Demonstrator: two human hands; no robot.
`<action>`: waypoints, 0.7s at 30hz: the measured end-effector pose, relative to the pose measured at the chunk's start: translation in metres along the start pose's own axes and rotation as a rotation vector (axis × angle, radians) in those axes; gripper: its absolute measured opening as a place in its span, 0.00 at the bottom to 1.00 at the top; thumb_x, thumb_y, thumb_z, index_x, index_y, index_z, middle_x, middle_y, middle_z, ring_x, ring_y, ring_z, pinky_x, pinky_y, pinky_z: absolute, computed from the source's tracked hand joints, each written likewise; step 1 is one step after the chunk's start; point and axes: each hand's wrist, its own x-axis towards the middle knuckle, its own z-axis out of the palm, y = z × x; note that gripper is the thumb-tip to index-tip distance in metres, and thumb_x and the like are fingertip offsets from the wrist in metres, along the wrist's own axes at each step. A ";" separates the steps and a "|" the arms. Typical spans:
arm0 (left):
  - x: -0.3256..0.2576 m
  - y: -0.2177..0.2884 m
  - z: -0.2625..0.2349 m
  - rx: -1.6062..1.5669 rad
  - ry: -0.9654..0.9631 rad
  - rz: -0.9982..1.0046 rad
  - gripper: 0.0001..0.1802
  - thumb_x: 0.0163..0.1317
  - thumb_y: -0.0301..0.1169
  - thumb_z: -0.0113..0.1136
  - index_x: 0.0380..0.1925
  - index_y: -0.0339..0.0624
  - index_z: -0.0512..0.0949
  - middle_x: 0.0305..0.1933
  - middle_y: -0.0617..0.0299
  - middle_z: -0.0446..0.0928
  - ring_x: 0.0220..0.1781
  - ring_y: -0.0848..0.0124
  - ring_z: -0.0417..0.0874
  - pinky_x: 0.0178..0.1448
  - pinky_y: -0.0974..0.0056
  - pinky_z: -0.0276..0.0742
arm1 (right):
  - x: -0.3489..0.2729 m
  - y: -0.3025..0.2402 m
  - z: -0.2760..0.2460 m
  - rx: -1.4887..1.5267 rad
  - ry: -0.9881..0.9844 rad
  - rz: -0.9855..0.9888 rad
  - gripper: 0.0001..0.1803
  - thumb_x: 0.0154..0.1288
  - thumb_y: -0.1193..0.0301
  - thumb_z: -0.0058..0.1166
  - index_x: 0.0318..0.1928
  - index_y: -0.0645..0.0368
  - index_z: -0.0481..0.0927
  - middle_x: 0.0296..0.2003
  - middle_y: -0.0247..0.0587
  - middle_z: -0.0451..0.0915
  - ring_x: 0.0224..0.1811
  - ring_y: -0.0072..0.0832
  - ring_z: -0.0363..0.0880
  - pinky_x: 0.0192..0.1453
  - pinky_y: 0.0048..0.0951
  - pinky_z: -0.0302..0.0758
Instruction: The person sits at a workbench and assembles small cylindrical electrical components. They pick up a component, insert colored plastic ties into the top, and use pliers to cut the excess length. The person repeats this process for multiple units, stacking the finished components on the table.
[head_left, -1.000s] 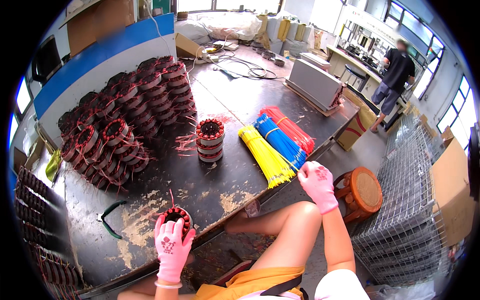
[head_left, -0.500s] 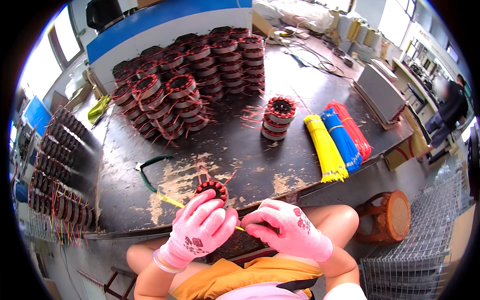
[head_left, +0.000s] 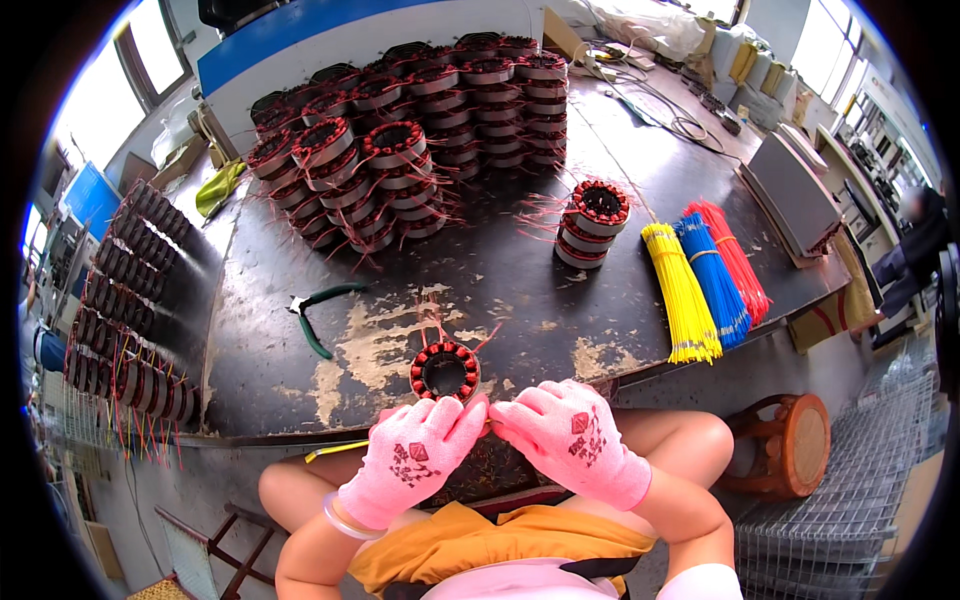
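Both my hands wear pink gloves and meet at the table's near edge. My left hand (head_left: 415,450) is closed round a yellow wire (head_left: 337,450), whose free end sticks out to the left. My right hand (head_left: 575,440) pinches the wire's other end, with a little yellow showing between the fingertips. Just beyond my fingers lies a motor stator (head_left: 418,372), a ring with red windings and a dark open centre. Its red leads point away from me and to the right. My fingers cover the stator's near edge.
Green-handled cutting pliers (head_left: 312,330) lie at left. A short stator stack (head_left: 590,242) stands at right, beside yellow (head_left: 682,295), blue (head_left: 715,280) and red (head_left: 735,265) wire bundles. Many tall stator stacks (head_left: 395,185) fill the back. A wooden stool (head_left: 785,450) stands right of my knee.
My left hand has drawn back off the stator toward me, uncovering its ring. My hands have come together, and the yellow wire's free end has swung lower. The whole view has shifted slightly.
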 end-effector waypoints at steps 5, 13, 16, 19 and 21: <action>-0.012 -0.013 0.009 0.008 -0.074 -0.144 0.12 0.59 0.36 0.69 0.43 0.52 0.81 0.33 0.68 0.74 0.31 0.69 0.82 0.32 0.62 0.77 | -0.006 0.017 0.013 -0.177 0.028 0.035 0.07 0.59 0.70 0.68 0.37 0.50 0.82 0.24 0.33 0.75 0.28 0.33 0.79 0.32 0.35 0.74; -0.020 -0.026 0.017 -0.273 0.073 -0.336 0.16 0.58 0.29 0.70 0.48 0.50 0.84 0.39 0.62 0.78 0.38 0.61 0.83 0.38 0.57 0.78 | 0.008 0.031 0.017 0.611 -0.301 0.367 0.10 0.73 0.68 0.58 0.49 0.57 0.86 0.35 0.43 0.86 0.38 0.37 0.87 0.44 0.33 0.82; -0.023 -0.033 0.021 -0.333 0.112 -0.377 0.17 0.58 0.25 0.68 0.48 0.51 0.84 0.41 0.61 0.78 0.39 0.61 0.84 0.39 0.57 0.79 | -0.014 0.035 0.036 0.169 -0.307 0.204 0.12 0.68 0.61 0.63 0.45 0.55 0.85 0.35 0.45 0.86 0.40 0.43 0.86 0.45 0.40 0.82; -0.009 -0.022 0.030 -0.443 0.190 -0.518 0.16 0.60 0.22 0.65 0.48 0.48 0.84 0.41 0.58 0.78 0.39 0.60 0.84 0.41 0.57 0.80 | 0.014 0.052 0.037 -0.056 0.042 0.156 0.16 0.60 0.64 0.66 0.49 0.51 0.83 0.46 0.37 0.83 0.48 0.40 0.82 0.53 0.42 0.78; 0.002 -0.018 0.049 -0.474 0.221 -0.542 0.16 0.62 0.21 0.61 0.50 0.46 0.83 0.43 0.55 0.78 0.41 0.57 0.85 0.43 0.57 0.81 | 0.037 0.072 0.056 -0.159 0.156 -0.053 0.15 0.62 0.65 0.64 0.49 0.50 0.83 0.46 0.33 0.82 0.48 0.37 0.81 0.53 0.43 0.77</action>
